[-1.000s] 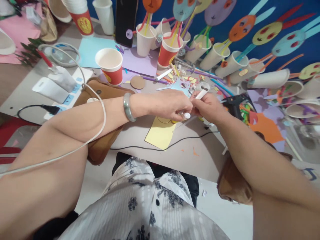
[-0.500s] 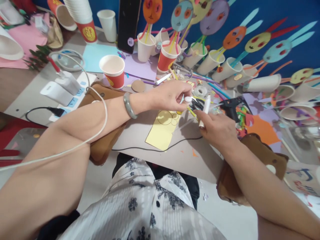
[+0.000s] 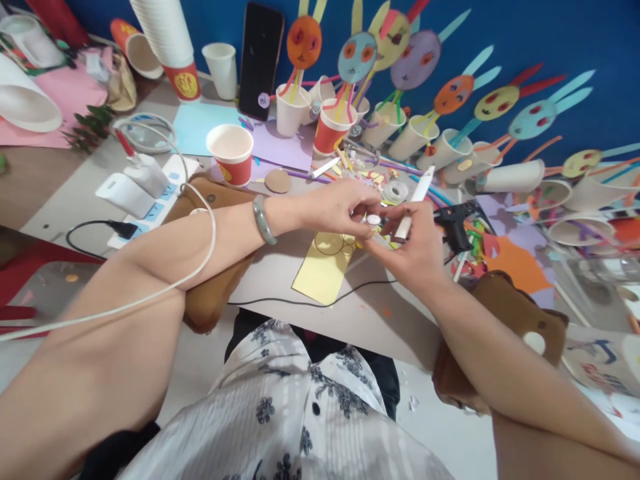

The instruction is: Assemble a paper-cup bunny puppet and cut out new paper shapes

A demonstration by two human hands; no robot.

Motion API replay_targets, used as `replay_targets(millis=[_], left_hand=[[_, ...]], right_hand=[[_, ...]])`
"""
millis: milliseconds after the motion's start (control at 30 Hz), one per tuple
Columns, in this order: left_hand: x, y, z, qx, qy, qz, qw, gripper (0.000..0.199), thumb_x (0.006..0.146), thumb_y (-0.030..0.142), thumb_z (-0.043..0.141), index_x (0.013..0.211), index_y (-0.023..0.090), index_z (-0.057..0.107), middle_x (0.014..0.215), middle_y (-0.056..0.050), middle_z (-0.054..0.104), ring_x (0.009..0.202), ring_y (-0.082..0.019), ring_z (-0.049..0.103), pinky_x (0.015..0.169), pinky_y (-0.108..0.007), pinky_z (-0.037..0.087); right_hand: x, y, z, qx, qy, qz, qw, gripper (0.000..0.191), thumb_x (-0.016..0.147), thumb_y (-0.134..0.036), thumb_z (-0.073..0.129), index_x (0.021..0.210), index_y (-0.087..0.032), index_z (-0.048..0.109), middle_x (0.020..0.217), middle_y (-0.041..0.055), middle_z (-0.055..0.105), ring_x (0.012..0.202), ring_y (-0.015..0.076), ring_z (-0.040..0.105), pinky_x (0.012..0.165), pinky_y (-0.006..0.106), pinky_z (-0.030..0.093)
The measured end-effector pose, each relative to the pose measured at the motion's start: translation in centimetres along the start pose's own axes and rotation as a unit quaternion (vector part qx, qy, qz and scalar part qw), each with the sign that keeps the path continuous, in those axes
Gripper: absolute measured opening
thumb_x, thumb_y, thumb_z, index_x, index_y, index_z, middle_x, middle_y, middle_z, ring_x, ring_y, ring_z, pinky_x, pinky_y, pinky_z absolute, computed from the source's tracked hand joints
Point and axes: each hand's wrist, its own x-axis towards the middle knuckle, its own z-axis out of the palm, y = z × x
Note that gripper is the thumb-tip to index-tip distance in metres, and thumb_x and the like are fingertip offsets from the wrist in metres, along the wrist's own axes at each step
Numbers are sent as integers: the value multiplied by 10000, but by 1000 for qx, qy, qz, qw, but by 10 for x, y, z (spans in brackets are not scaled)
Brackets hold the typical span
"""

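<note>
My left hand, with a bangle on the wrist, pinches a small white round piece at its fingertips; its exact kind is too small to make out. My right hand keeps a white marker pen slanting up between thumb and fingers. Its fingertips reach to the white piece and meet the left hand there. Just below the hands lies a yellow paper sheet with circles drawn on it, partly covered by the left hand.
A black glue gun and a clear tape roll lie among paper scraps. Paper cups with rabbit-faced figures line the back. A red cup, a phone and a power strip stand left. A white cable crosses my left forearm.
My right hand has moved left and its fingertips now meet the left hand at the white piece. The marker pen is still in it. The view has shifted slightly.
</note>
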Motion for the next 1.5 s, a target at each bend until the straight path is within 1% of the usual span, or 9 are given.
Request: replay_targets(millis=[233, 400, 633, 800, 1033, 1167, 1300, 1400, 1500], left_hand=[[2, -2, -1, 34, 19, -39, 999, 241, 824, 340, 781, 968, 182, 668, 817, -12, 680, 797, -174, 629, 723, -303, 434], [3, -1, -4, 129, -21, -109, 985, 220, 871, 265, 728, 1067, 168, 702, 848, -24, 705, 839, -187, 641, 742, -315, 412], [1, -2, -7, 186, -85, -116, 972, 218, 892, 243, 670, 1084, 163, 732, 886, -47, 731, 828, -186, 625, 726, -318, 399], [0, -2, -8, 188, -98, -111, 971, 254, 913, 256, 655, 1119, 146, 753, 933, -77, 743, 846, -193, 635, 766, -321, 418], [-1, -3, -8, 200, -105, -99, 969, 264, 902, 234, 647, 1125, 149, 760, 974, -90, 751, 869, -203, 638, 769, -322, 420], [-2, -1, -8, 205, -117, -114, 965, 242, 915, 231, 636, 1107, 153, 761, 1020, -98, 767, 878, -202, 650, 733, -311, 408], [-2, 2, -9, 222, -119, -120, 960, 265, 928, 274, 650, 1137, 157, 763, 1024, -95, 774, 884, -209, 657, 738, -314, 409], [-3, 5, -10, 199, -138, -125, 962, 232, 934, 259, 641, 1094, 150, 769, 949, -75, 774, 804, -183, 631, 720, -308, 407], [-3, 5, -11, 195, -126, -134, 963, 229, 930, 223, 631, 1083, 127, 770, 940, -79, 775, 782, -164, 596, 720, -304, 395]], right_hand=[[12, 8, 3, -13, 31, 3, 999, 403, 779, -353, 796, 1064, -268, 523, 869, 8, 646, 681, 194, 619, 635, 351, 520], [55, 64, -18, 6, 181, 61, 982, 376, 739, -190, 698, 1011, -279, 454, 931, 59, 693, 753, 202, 704, 699, 350, 560], [110, 142, -20, -137, 186, 170, 958, 470, 713, -143, 787, 852, -330, 378, 849, 90, 717, 660, 174, 591, 651, 345, 457], [126, 148, -5, -129, 174, 178, 960, 529, 683, -170, 865, 787, -331, 372, 748, 28, 696, 587, 129, 540, 592, 309, 405], [121, 149, -8, -145, 167, 169, 960, 482, 713, -210, 835, 867, -334, 395, 807, 70, 713, 596, 144, 563, 563, 311, 415], [91, 101, -14, -50, 250, 41, 966, 322, 837, -223, 683, 1034, -297, 440, 1103, 202, 724, 694, 178, 631, 602, 334, 492], [33, -13, -13, 78, 265, -132, 952, 292, 869, -238, 642, 1110, -277, 483, 1120, 143, 713, 743, 204, 675, 730, 421, 599], [-17, -101, -6, 204, 69, -124, 969, 385, 907, -186, 630, 1247, -324, 515, 1202, 74, 739, 825, 197, 733, 747, 418, 651], [-55, -157, 0, 277, -118, -124, 946, 734, 885, -225, 636, 1561, -404, 413, 1340, 50, 755, 1025, 240, 783, 797, 442, 701]])
